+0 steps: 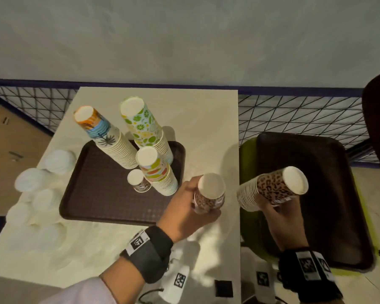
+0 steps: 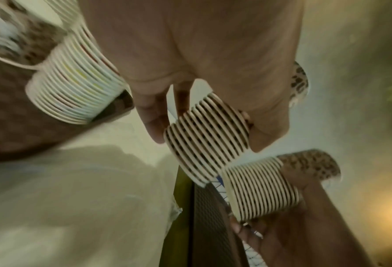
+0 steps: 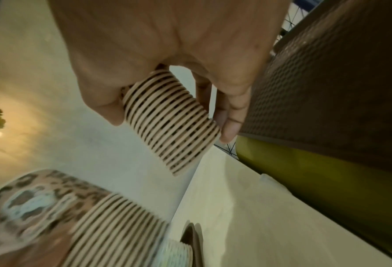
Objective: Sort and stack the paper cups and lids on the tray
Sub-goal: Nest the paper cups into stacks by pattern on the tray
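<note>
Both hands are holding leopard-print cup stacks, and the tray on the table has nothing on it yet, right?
Not quite. The left hand and right hand do each hold a leopard-print cup stack, but the tray on the table already carries several printed cup stacks, as the head view shows.

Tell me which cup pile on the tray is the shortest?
The little dark-patterned pile at the front, beside the fruit-print stack. The other three on the brown tray tower well above it.
</note>
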